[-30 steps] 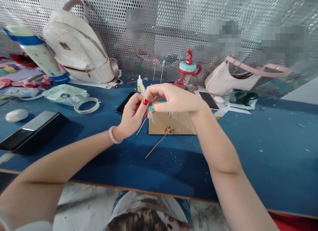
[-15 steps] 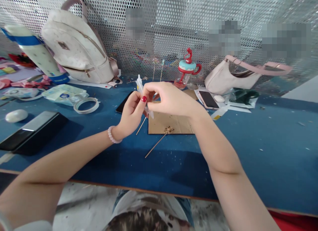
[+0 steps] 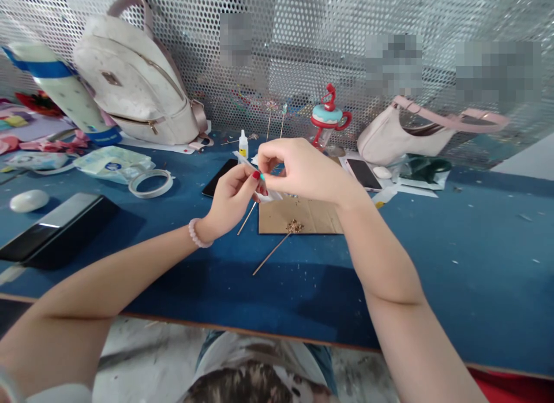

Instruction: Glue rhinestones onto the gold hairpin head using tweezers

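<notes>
Perforated metal sheeting backs a blue work table (image 3: pixel 454 287) crowded with bags and craft supplies. At centre, a person's left hand (image 3: pixel 231 198) and right hand (image 3: pixel 303 172) meet above the table, both pinching a small clear plastic packet (image 3: pixel 259 181); the left thumb and fingers grip its lower part while the right fingertips close on its upper edge. What the packet contains is too small to make out, though it may hold tiny beads or findings. The left hand also holds a thin gold hairpin stick (image 3: pixel 246 218), which slants down from under the fingers towards the table.

Just beneath the hands lies a flat piece of brown cardboard (image 3: pixel 315 215), scattered with small gold bits (a second gold stick with an ornamental head (image 3: pixel 281 244) rests across its near edge and onto the blue surface). A small glue bottle (image 3: pixel 243 144) stands upright just behind the hands, beside a dark phone (image 3: pixel 219 178) lying flat.

Against the mesh, a white backpack (image 3: pixel 134 79) leans at left, zipped shut; a pale pink shoulder bag (image 3: pixel 402 134) sits at right, its contents hidden. Between them stands a red and turquoise cup (image 3: pixel 326 123) with a figurine lid. A roll of clear tape (image 3: pixel 150 183) and a black case (image 3: pixel 56 227) lie at left
</notes>
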Available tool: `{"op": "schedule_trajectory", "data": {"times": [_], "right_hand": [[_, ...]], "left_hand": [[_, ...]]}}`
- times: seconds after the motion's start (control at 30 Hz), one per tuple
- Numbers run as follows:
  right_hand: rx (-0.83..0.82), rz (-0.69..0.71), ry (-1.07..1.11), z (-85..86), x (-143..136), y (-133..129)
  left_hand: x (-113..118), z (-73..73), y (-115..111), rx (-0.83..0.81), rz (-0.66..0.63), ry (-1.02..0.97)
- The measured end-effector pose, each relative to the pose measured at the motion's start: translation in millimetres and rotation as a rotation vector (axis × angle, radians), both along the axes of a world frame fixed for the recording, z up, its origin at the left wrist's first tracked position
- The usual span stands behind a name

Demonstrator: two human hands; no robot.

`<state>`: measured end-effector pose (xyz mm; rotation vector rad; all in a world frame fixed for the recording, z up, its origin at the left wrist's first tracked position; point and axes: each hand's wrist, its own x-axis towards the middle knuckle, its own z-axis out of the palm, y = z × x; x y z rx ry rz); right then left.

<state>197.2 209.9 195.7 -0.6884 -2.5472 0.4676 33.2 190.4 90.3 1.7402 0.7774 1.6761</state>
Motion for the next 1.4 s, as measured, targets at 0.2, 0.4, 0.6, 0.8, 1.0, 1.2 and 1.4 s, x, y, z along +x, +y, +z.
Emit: {"op": "schedule_trajectory", "data": {"times": [0.2, 0.4, 0.6, 0.8, 1.0, 1.2, 1.4], "right_hand": [[-0.039, -0.122, -0.093, -4.5, -2.8, -4.4], [0.087, -0.194, -0.328, -3.4, -9.6, -12.5], [0.128, -0.184, -0.414, -0.6, -13.0, -20.9], [0.150, -0.177, -0.427, 2.6, -9.8, -20.0], [0.166, -0.200, -0.492, 3.7, -12.1, -23.5], [0.175, -0.215, -0.480, 5.0, -13.3, -23.6], [0.159, -0.200, -0.500, 2.5, -10.8, -22.5]], "left_hand": [[-1.8, 0.1, -0.5, 0.048, 0.061, 0.047], [-1.6, 0.8, -1.1, 0.066, 0.117, 0.117], [-0.1, 5.8, -5.7, 0.037, 0.183, 0.148], [0.3, 7.2, -6.9, 0.036, 0.201, 0.171], [1.8, 2.0, -5.2, 0.058, 0.198, 0.191], [1.5, 6.4, -7.3, 0.109, 0.208, 0.199], [1.3, 0.9, -5.9, 0.136, 0.209, 0.211]]}}
